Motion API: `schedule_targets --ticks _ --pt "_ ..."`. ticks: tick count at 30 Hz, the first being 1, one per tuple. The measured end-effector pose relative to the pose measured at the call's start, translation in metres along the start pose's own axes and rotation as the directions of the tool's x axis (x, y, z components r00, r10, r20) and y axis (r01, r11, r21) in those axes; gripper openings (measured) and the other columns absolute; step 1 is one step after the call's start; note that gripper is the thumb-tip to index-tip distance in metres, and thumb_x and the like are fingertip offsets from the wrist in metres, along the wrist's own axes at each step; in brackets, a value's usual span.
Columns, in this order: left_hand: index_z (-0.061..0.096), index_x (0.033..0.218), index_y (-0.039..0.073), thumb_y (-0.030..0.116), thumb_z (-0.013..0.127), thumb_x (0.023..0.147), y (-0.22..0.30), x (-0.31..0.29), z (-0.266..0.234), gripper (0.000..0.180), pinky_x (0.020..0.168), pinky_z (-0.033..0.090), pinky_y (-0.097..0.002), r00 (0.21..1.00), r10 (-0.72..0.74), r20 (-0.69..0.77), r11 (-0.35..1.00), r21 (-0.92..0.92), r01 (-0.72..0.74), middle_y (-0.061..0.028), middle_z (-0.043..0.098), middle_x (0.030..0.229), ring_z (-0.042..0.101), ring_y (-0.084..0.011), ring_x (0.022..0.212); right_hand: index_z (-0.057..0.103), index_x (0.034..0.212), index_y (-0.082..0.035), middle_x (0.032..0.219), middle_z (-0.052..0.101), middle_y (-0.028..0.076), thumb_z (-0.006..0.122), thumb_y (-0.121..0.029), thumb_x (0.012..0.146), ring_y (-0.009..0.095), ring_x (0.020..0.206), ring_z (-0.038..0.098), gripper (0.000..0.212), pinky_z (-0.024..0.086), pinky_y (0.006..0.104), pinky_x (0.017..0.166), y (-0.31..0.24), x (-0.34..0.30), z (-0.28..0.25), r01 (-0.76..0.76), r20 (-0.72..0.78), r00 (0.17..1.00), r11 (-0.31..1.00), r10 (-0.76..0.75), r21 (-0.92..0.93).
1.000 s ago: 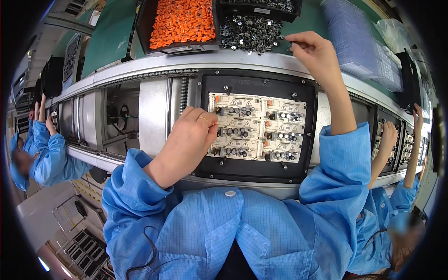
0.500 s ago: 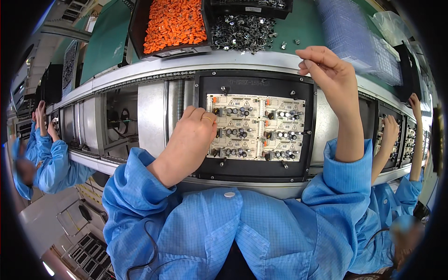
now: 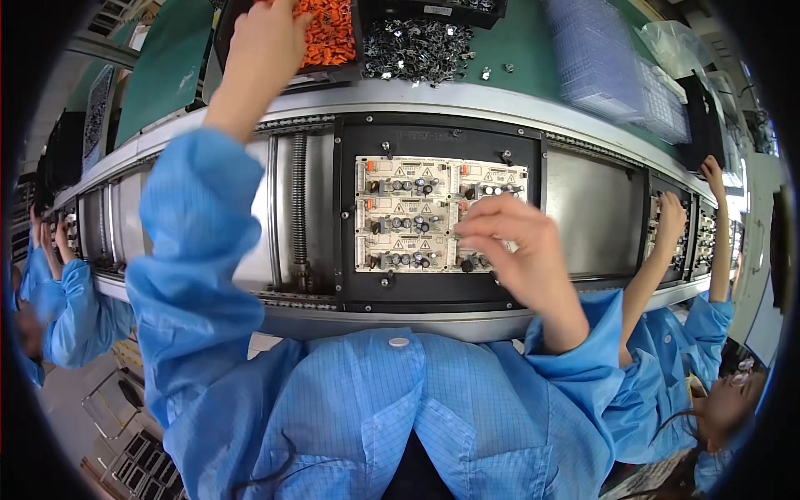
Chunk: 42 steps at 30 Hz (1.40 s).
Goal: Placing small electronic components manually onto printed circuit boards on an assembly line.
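Note:
My left hand (image 3: 262, 62) reaches over the black bin of small orange parts (image 3: 332, 33) at the far left. Its fingertips are partly cut off by the picture's upper edge, so what they grip is hidden. My right hand (image 3: 525, 250) is above the right half of a pale circuit board panel (image 3: 404, 197), thumb and forefinger pinched close to its middle. Anything between those fingertips is too small to make out. The panel carries several like sections with black capacitors, and a few orange parts stand on it. A black fixture plate (image 3: 433, 293) frames the panel.
Small metal clips (image 3: 417, 50) lie heaped beside the orange bin, near a black tray (image 3: 462, 10). Stacked clear plastic trays (image 3: 596, 62) stand at the far right. The conveyor rail (image 3: 467, 94) runs across. Co-workers in blue sit on both sides, one person's hand (image 3: 671, 218) over another fixture.
My left hand has gone from the panel's left edge up to the orange bin. My right hand has come down from near the metal clips to the panel. The view has shifted slightly.

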<state>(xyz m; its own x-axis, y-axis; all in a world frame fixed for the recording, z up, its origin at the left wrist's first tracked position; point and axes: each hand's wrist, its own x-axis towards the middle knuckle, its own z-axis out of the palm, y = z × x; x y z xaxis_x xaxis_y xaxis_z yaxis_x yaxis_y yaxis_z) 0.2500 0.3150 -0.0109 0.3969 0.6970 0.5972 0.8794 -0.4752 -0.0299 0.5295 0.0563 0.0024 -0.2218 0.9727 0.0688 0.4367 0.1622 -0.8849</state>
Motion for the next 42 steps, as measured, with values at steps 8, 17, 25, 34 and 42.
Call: schedule_targets --ticks 8,17,25,34,42 --pt "0.068 0.082 -0.003 0.008 0.065 0.083 -0.011 0.021 0.02 0.012 0.075 0.051 -0.0494 0.968 -0.189 0.163 0.979 -0.041 0.198 -0.0273 0.065 0.08 0.065 -0.0437 0.081 0.069 0.102 0.001 0.093 0.066 0.012 0.071 0.006 0.076 0.028 0.087 0.063 0.026 0.053 0.0347 0.076 -0.004 -0.02 0.036 0.118 -0.003 0.992 0.915 -0.129 -0.386" --pt "0.069 0.081 -0.003 0.005 0.064 0.081 -0.02 0.019 0.024 0.009 0.075 0.051 -0.0485 0.966 -0.238 0.097 0.957 -0.145 0.251 -0.0274 0.066 0.08 0.065 -0.0435 0.082 0.07 0.1 -0.006 0.083 0.067 0.005 0.075 0.0 0.073 0.024 0.086 0.056 0.028 0.044 0.0366 0.077 0.007 -0.015 0.041 0.162 -0.055 0.973 0.827 -0.226 -0.539" --pt "0.069 0.079 -0.004 0.0 0.061 0.08 -0.006 0.03 0.0 0.009 0.075 0.052 -0.0469 0.965 -0.239 0.105 0.954 -0.161 0.254 -0.0269 0.066 0.08 0.067 -0.0413 0.082 0.069 0.097 -0.007 0.08 0.066 0.004 0.076 -0.003 0.073 0.024 0.086 0.057 0.025 0.042 0.0371 0.079 0.008 -0.014 0.04 0.135 -0.072 0.975 0.818 -0.211 -0.559" --pt "0.07 0.104 -0.001 0.011 0.063 0.09 0.054 -0.029 -0.086 0.02 0.068 0.053 -0.0343 0.932 -0.092 0.35 0.777 -0.561 0.287 -0.0178 0.07 0.083 0.069 -0.0268 0.072 0.069 0.097 -0.008 0.079 0.066 0.003 0.076 -0.004 0.074 0.024 0.089 0.057 0.024 0.043 0.039 0.083 0.011 -0.019 0.031 0.121 -0.071 0.978 0.808 -0.197 -0.577" --pt "0.065 0.096 0.0 -0.002 0.067 0.081 0.127 -0.133 -0.137 0.015 0.071 0.052 -0.0389 0.788 -0.029 0.615 0.681 -0.565 0.466 -0.0151 0.066 0.085 0.063 -0.0307 0.081 0.069 0.102 -0.007 0.103 0.065 0.014 0.068 0.0 0.081 0.029 0.093 0.061 0.022 0.049 0.0394 0.081 0.031 0.049 -0.028 0.138 -0.068 0.977 0.846 -0.201 -0.515"
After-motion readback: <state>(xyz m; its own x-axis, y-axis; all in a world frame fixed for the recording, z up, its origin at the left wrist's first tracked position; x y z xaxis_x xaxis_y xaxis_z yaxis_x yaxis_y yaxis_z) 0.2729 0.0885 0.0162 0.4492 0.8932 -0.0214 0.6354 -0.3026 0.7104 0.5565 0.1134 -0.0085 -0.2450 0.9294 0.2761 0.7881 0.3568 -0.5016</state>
